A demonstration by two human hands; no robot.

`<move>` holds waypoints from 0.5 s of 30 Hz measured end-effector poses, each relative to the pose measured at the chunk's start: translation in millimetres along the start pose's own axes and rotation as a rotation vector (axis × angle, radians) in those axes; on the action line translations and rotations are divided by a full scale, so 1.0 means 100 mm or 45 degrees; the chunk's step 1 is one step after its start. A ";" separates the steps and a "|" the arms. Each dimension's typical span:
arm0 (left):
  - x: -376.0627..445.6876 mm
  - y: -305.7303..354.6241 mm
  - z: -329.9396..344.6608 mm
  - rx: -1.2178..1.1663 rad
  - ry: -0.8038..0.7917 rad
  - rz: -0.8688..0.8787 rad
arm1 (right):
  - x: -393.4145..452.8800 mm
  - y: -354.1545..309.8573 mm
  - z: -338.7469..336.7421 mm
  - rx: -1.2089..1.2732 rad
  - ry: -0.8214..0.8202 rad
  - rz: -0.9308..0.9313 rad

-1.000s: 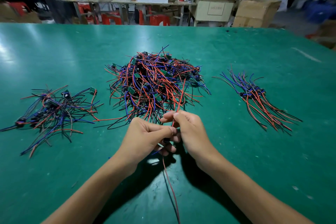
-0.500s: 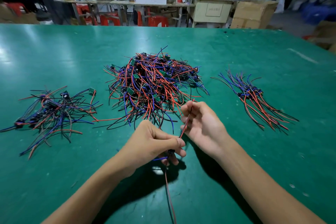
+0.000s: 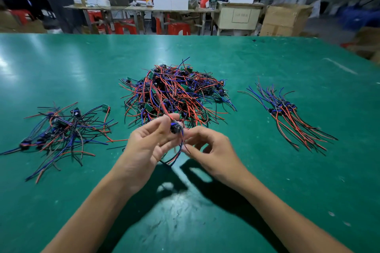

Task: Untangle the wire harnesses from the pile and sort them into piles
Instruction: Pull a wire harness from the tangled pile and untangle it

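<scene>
A big tangled pile of red, blue and black wire harnesses lies in the middle of the green table. Just in front of it my left hand holds one harness up by its dark connector block, pinched between thumb and fingers. Its red wire runs up toward the pile and its blue and red wires loop down below. My right hand is beside it, fingertips pinching the hanging wires just under the block.
A loose sorted pile of harnesses lies at the left. A tidier, combed pile lies at the right. Beyond the table's far edge stand workbenches, red stools, cardboard boxes and seated people.
Both hands rose and came together again. The harness turned so that its connector block is now up between my left fingers, and the long red wire no longer trails toward me.
</scene>
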State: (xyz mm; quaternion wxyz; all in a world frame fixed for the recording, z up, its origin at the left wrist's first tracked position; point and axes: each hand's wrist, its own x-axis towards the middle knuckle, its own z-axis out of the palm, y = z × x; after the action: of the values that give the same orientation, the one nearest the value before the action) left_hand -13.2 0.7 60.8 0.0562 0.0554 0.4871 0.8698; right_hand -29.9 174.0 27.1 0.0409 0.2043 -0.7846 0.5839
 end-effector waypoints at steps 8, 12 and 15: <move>0.04 -0.04 -0.03 -0.112 0.112 0.112 | -0.04 -0.17 0.08 0.321 -0.040 0.061; 0.04 -0.04 -0.05 -0.089 0.095 0.139 | -0.05 -0.24 0.04 0.550 -0.086 0.168; 0.03 -0.05 -0.04 0.003 0.118 0.182 | -0.03 -0.27 0.05 0.673 -0.081 0.267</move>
State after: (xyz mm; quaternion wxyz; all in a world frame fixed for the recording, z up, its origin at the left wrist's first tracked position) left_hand -16.4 0.5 54.9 -0.0286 0.0496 0.4850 0.8726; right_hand -16.3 164.2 48.8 -0.0991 0.1438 -0.6228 0.7626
